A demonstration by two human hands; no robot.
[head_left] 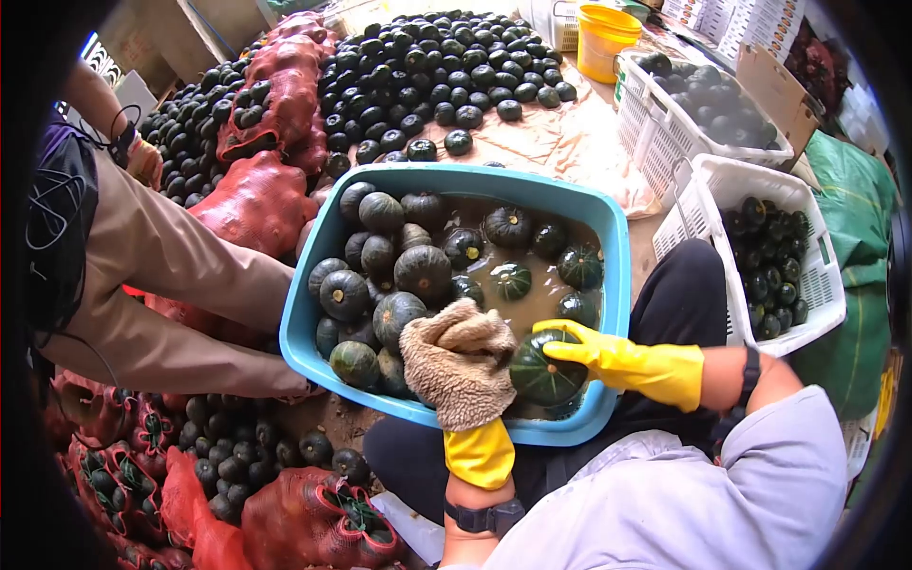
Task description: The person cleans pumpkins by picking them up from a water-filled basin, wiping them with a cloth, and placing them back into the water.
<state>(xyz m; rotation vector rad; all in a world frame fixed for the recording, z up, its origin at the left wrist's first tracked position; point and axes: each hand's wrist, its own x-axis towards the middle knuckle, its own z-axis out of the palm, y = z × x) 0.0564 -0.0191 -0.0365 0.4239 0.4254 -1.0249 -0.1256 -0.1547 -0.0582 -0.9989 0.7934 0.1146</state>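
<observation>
My right hand (pixel 579 350), in a yellow rubber glove, grips a wet dark green pumpkin (pixel 549 372) from the right, at the front of a blue tub (pixel 619 285). At the pumpkin's left side is a tan, fluffy cloth (pixel 456 366), bunched over my left hand (pixel 480 454). Only the yellow cuff of that glove shows; the cloth hides the fingers. Brown water (pixel 508 313) fills the tub's right side, with several pumpkins in it. More dark green pumpkins (pixel 423 273) are heaped on the left.
A person (pixel 180 256) in tan trousers stands left of the tub. Red mesh sacks (pixel 256 204) and a large pumpkin pile (pixel 427 76) lie beyond. On the right are white crates (pixel 817 294) holding pumpkins, and farther back a yellow bucket (pixel 605 43).
</observation>
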